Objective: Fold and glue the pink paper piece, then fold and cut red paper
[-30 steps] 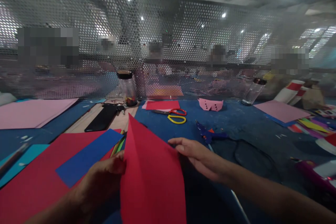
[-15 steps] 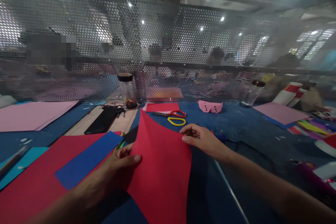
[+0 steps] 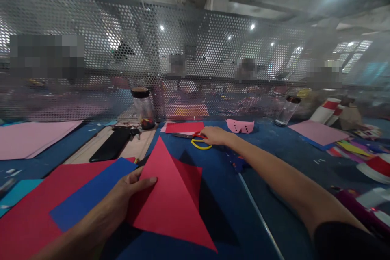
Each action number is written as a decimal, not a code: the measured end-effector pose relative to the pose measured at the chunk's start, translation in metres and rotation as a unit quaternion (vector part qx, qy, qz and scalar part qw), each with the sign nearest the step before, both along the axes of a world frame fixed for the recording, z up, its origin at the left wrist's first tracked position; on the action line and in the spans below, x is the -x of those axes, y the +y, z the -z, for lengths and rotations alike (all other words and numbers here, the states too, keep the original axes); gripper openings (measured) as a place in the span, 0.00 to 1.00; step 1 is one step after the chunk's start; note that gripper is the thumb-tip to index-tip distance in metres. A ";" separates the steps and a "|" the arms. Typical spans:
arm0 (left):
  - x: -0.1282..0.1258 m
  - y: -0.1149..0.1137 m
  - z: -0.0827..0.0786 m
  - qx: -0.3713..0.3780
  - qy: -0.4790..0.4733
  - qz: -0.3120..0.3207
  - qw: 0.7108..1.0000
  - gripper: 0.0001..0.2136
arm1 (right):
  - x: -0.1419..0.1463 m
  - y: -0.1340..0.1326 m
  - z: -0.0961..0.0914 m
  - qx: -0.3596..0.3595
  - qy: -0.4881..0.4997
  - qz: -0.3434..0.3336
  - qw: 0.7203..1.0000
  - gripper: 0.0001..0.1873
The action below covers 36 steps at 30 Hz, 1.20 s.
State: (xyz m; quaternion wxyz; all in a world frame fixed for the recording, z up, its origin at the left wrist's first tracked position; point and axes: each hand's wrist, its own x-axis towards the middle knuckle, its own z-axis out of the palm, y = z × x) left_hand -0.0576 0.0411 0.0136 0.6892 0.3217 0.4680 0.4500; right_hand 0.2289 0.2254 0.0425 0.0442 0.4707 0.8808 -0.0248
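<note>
In the left hand (image 3: pixel 122 193), seen from the head camera: pinched by its left side between thumb and fingers, a folded red paper (image 3: pixel 166 199). Held over the near middle of the blue tabletop (image 3: pixel 268 142), with a sharp peak toward the far side. With the right hand (image 3: pixel 215 135), stretched out to the far middle: touching the red loop of the scissors (image 3: pixel 192 135); cannot tell whether closed around it.

At the far side, left of middle: a capped jar (image 3: pixel 142 107) with small coloured bits at the bottom. Well to the right: a second clear container (image 3: pixel 287 111), contents too faint to tell. Between them, a pink cut-out (image 3: pixel 240 126) with black dots.

Left of the red paper: a blue strip (image 3: pixel 94 193) across a large red sheet (image 3: pixel 24 227); beyond, a black phone (image 3: pixel 110 144). To the right: shadowed tabletop, reaching to a thin pale line (image 3: pixel 258 211). Under the right forearm: a blue glue gun (image 3: pixel 238 163), partly hidden. Along the far edge, left to right: a perforated screen (image 3: pixel 195 48).
</note>
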 end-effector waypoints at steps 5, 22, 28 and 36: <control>-0.001 0.002 0.004 0.004 0.017 -0.024 1.000 0.26 | 0.016 0.010 -0.003 0.048 -0.065 0.013 0.997 0.19; 0.003 -0.001 -0.012 -0.004 -0.009 -0.029 1.000 0.25 | -0.045 -0.084 -0.033 0.231 0.305 0.035 0.923 0.30; 0.002 -0.005 -0.019 -0.025 -0.027 -0.027 0.999 0.26 | -0.043 -0.167 -0.006 0.467 0.456 0.057 0.756 0.30; 0.002 -0.003 -0.012 -0.046 -0.020 -0.033 0.998 0.20 | -0.015 -0.191 0.007 0.502 0.575 0.089 0.640 0.23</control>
